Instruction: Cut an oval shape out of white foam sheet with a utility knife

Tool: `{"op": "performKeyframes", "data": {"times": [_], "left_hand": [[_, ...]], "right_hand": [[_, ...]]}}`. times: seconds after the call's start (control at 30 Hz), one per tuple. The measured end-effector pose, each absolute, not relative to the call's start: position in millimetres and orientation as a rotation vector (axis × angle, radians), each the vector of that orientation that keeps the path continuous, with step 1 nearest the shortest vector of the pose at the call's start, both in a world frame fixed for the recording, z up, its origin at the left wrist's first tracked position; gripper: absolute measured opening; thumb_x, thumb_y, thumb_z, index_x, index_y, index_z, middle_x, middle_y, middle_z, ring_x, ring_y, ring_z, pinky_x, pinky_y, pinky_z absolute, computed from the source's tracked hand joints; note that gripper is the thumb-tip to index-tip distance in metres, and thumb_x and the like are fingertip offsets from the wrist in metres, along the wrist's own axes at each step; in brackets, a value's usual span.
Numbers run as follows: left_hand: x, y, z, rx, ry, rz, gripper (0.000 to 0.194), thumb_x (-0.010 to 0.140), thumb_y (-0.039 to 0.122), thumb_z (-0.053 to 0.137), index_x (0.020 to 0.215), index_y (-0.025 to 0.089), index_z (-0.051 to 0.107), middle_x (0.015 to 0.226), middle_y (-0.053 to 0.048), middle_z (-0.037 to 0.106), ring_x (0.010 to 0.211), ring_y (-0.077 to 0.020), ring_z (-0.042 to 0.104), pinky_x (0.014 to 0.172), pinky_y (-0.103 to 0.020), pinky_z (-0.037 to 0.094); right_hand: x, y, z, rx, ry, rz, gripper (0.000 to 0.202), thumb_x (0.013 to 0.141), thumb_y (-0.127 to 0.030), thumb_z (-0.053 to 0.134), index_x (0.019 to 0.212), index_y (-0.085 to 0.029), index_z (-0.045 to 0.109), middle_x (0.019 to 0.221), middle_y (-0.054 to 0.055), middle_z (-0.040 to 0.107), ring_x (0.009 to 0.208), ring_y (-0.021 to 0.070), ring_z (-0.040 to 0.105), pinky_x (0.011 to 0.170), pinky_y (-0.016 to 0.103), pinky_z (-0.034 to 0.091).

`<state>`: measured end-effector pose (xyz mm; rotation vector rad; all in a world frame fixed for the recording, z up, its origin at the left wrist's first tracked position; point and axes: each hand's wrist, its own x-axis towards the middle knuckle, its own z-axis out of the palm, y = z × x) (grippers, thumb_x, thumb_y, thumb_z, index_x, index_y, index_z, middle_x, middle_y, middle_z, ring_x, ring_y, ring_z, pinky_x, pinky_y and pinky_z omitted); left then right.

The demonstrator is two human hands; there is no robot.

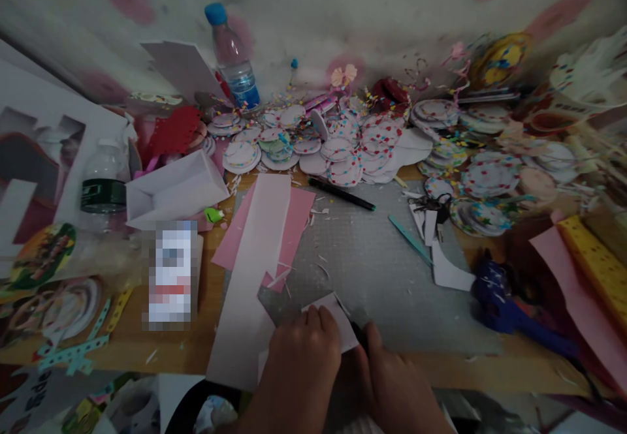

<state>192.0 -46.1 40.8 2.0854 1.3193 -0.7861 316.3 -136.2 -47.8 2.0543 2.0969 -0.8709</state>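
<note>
My left hand (306,346) is closed, its curled fingers pressing on a small white card piece (345,333) at the front of the grey cutting mat (372,258). Just to its right, my right hand (386,369) is wrapped round a slim black-handled craft knife (360,335), mostly hidden by the fingers, its tip end at the card's right edge. A long white card strip (249,277) runs away from me on the left, partly over a pink sheet (301,212). Thin white offcuts (322,269) are scattered over the mat.
A black pen (340,194), a teal strip (410,239) and keys (441,209) lie on the mat. A blue glue gun (509,310) is at right. Decorated paper discs (337,150) pile along the back. At left are a white box (176,192), a blurred-out phone (171,274) and bottles (234,62).
</note>
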Motion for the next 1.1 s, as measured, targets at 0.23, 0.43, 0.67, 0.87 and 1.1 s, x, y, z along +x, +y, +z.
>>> {"op": "performKeyframes", "data": {"times": [0.23, 0.43, 0.67, 0.87, 1.1], "left_hand": [[191, -43, 42, 2.109, 1.273, -0.806, 0.048, 0.083, -0.005, 0.035, 0.121, 0.01, 0.061, 0.108, -0.015, 0.071, 0.093, -0.0268, 0.071, 0.077, -0.039, 0.061], [189, -47, 35, 2.155, 1.249, -0.792, 0.05, 0.084, -0.007, 0.034, 0.124, 0.007, 0.06, 0.115, -0.018, 0.069, 0.098, -0.0268, 0.07, 0.08, -0.038, 0.06], [195, -56, 29, 2.219, 1.231, -0.859, 0.049, 0.084, -0.006, 0.037, 0.128, 0.001, 0.056, 0.125, -0.025, 0.06, 0.108, -0.0301, 0.066, 0.083, -0.037, 0.059], [193, -48, 34, 2.2, 1.223, -0.802, 0.047, 0.084, -0.005, 0.04, 0.125, 0.006, 0.059, 0.12, -0.021, 0.065, 0.1, -0.0286, 0.069, 0.078, -0.037, 0.061], [193, -43, 39, 2.079, 1.283, -0.756, 0.045, 0.083, -0.007, 0.038, 0.116, 0.009, 0.064, 0.113, -0.018, 0.069, 0.097, -0.0281, 0.07, 0.078, -0.04, 0.06]], "right_hand": [[317, -135, -50, 2.051, 2.062, -0.903, 0.034, 0.099, -0.027, 0.024, 0.104, -0.013, 0.054, 0.063, 0.011, 0.073, 0.054, 0.0303, 0.071, 0.042, 0.029, 0.03], [317, -136, -51, 2.049, 2.045, -0.85, 0.033, 0.099, -0.03, 0.03, 0.109, -0.012, 0.056, 0.064, 0.01, 0.074, 0.054, 0.0291, 0.072, 0.042, 0.028, 0.036], [311, -127, -45, 2.013, 1.905, -0.992, 0.036, 0.092, -0.019, 0.033, 0.115, -0.008, 0.06, 0.072, 0.014, 0.076, 0.062, 0.0307, 0.073, 0.043, 0.031, 0.044], [309, -119, -43, 1.983, 1.891, -1.016, 0.038, 0.093, -0.018, 0.031, 0.111, -0.007, 0.062, 0.071, 0.014, 0.075, 0.061, 0.0318, 0.073, 0.044, 0.034, 0.048], [302, -102, -29, 1.895, 1.793, -0.965, 0.035, 0.095, -0.015, 0.037, 0.12, -0.007, 0.061, 0.08, 0.015, 0.076, 0.072, 0.0306, 0.074, 0.055, 0.033, 0.055]]}}
